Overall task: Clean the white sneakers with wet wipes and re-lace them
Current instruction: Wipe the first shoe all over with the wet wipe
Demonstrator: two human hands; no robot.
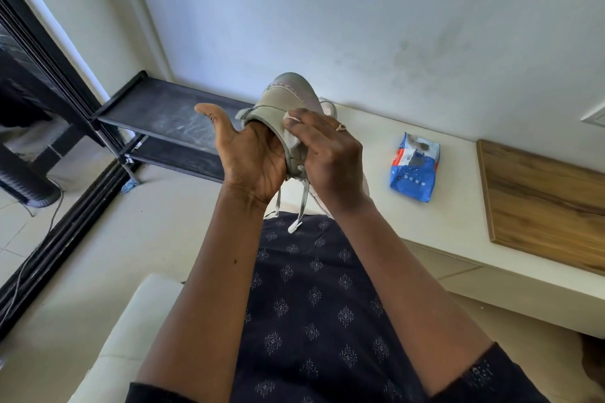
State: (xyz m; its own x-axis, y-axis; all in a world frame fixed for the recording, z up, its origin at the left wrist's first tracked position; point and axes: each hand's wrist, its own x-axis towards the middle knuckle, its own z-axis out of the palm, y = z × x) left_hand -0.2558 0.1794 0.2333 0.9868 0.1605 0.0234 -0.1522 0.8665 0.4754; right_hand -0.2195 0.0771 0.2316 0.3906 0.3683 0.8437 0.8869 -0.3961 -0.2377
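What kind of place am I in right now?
Likely a home, perhaps by an entrance: a black two-tier shoe rack stands against the wall beside a sliding glass door, the floor is tiled, and a pack of wet wipes lies on a low white ledge.

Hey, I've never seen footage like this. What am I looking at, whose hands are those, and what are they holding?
There is no machine: a person wears a camera on the head, looking down at their own bare hands. The left hand holds a white sneaker up, fingers slipped inside. The right hand has a wet wipe in its grip, pressed on the shoe. A blue wipes pack lies on the white table, beside a wooden board.
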